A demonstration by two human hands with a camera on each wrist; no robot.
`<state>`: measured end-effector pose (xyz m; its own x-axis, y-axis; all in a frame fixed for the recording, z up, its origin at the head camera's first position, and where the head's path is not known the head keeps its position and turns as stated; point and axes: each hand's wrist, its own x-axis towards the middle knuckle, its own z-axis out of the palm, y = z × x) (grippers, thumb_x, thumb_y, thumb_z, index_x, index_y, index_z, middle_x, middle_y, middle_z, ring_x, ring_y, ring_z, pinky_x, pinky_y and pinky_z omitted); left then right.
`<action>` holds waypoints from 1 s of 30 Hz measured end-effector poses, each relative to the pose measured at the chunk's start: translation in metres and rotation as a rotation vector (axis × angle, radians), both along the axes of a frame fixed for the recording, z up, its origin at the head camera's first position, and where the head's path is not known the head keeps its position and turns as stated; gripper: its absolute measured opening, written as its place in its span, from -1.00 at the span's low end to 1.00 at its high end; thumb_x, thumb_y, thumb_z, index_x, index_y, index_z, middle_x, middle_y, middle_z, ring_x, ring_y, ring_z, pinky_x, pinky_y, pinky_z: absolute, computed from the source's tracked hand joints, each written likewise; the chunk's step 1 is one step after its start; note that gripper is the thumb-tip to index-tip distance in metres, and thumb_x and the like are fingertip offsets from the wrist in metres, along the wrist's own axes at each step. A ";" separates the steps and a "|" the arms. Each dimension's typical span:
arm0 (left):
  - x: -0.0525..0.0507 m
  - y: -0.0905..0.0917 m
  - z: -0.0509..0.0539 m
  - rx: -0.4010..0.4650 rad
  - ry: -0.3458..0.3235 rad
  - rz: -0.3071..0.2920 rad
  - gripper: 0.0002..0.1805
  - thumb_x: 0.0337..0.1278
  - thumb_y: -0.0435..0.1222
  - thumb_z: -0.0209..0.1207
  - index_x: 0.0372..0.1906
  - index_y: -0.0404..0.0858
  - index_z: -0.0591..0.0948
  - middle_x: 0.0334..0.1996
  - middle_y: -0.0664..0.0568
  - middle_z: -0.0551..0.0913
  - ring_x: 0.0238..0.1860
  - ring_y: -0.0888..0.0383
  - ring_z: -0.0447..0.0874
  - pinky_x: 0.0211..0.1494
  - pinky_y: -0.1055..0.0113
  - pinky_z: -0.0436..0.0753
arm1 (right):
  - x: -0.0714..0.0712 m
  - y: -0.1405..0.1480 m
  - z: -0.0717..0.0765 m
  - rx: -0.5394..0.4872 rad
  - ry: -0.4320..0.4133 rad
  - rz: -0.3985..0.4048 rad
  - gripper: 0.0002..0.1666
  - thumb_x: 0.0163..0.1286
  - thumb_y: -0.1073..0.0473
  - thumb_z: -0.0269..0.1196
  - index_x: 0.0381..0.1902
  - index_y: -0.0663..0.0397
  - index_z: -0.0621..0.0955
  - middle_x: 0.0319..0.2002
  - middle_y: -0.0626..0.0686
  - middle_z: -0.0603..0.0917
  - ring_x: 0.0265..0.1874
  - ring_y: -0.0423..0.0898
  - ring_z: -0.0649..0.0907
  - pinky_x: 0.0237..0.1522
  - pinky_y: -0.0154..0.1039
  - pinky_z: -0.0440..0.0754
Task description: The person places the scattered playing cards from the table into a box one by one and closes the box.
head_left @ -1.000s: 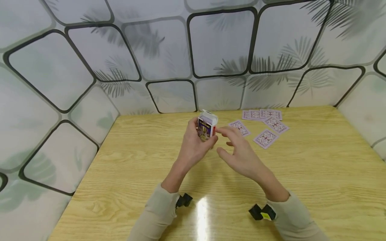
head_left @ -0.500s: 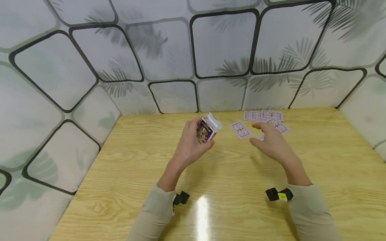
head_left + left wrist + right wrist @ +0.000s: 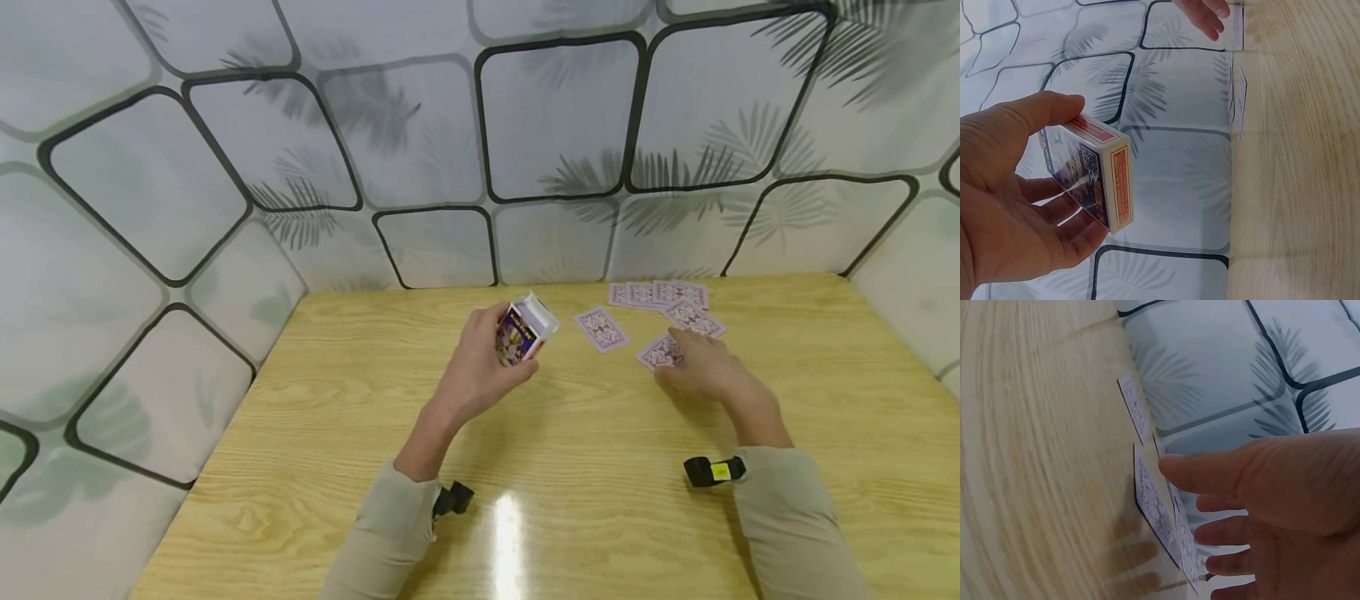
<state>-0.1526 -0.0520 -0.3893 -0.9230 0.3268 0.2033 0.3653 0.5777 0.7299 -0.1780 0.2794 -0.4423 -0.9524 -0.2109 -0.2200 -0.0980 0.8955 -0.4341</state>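
My left hand (image 3: 480, 367) grips a card box (image 3: 517, 335) above the table, its white flap raised; in the left wrist view thumb and fingers hold the box (image 3: 1088, 169) by its edges. On the right, my right hand (image 3: 708, 367) is over the nearest face-down card (image 3: 660, 353), covering part of it. In the right wrist view, the right hand (image 3: 1272, 506) has its thumb and fingers extended beside that card (image 3: 1154, 509); whether they touch it, I cannot tell.
Another face-down card (image 3: 602, 329) lies between the hands. Several overlapping cards (image 3: 645, 294) lie at the table's back edge, and one (image 3: 693, 317) lies just in front of them. A patterned backdrop (image 3: 555, 125) stands behind the wooden table (image 3: 360, 400).
My right hand has moved away from the box, rightward, and down to the nearest card. My left hand has tilted the box to the right and still grips it.
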 end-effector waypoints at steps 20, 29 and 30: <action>0.003 -0.006 -0.001 -0.025 -0.018 0.016 -0.14 0.12 -0.20 0.37 0.47 -0.29 0.24 0.17 -0.16 0.40 -0.03 0.05 0.44 -0.10 0.28 0.59 | 0.006 -0.002 -0.003 -0.009 -0.014 -0.035 -0.55 0.22 0.06 0.38 -0.23 0.42 0.59 -0.32 0.24 0.64 -0.35 0.08 0.57 -0.27 0.03 0.56; -0.001 -0.005 0.002 -0.026 0.006 0.011 -0.15 0.12 -0.19 0.37 0.46 -0.30 0.24 0.17 -0.17 0.41 -0.03 0.06 0.44 -0.11 0.29 0.60 | 0.006 0.003 0.000 -0.022 -0.016 -0.024 -0.17 -0.03 0.14 0.46 0.12 0.53 0.41 -0.06 0.47 0.52 -0.17 0.27 0.52 -0.09 0.20 0.51; -0.001 -0.005 0.003 -0.023 0.008 0.012 -0.15 0.12 -0.19 0.37 0.46 -0.30 0.24 0.17 -0.17 0.41 -0.04 0.05 0.44 -0.12 0.29 0.60 | 0.005 0.004 0.001 -0.027 -0.031 -0.029 -0.09 -0.03 0.14 0.46 0.18 0.54 0.37 -0.01 0.50 0.49 -0.14 0.26 0.50 -0.06 0.22 0.50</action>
